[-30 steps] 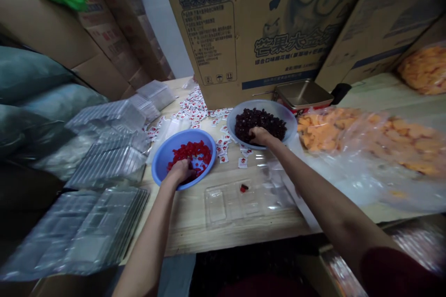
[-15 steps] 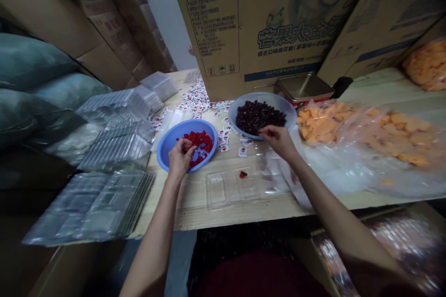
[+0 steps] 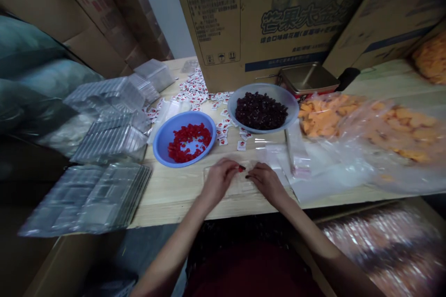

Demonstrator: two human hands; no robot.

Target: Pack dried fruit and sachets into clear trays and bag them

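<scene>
Over a clear plastic tray point(image 3: 230, 187) on the table, my two hands are close together. My left hand point(image 3: 220, 178) is closed in a pinch, with a small red candy point(image 3: 240, 170) at its fingertips and a dark piece beside it. My right hand point(image 3: 267, 181) pinches a small dark candy point(image 3: 247, 177) at the tray's right part. Both hands cover much of the tray. Behind my left hand is a blue bowl point(image 3: 160, 148) of red candies; behind my right, a paler bowl point(image 3: 292, 106) holds dark ones.
Stacked clear trays point(image 3: 111, 195) line the left side. Small printed packets point(image 3: 195, 88) lie scattered behind the bowls, before a large cardboard box point(image 3: 216, 18). A metal tin point(image 3: 308, 79) and bags of orange pieces point(image 3: 331, 113) are at right. Plastic film point(image 3: 324, 171) covers the right front.
Both hands have left the bowls, my left moving right and toward me, my right moving left and toward me, to meet over the tray. The view has tipped down slightly.
</scene>
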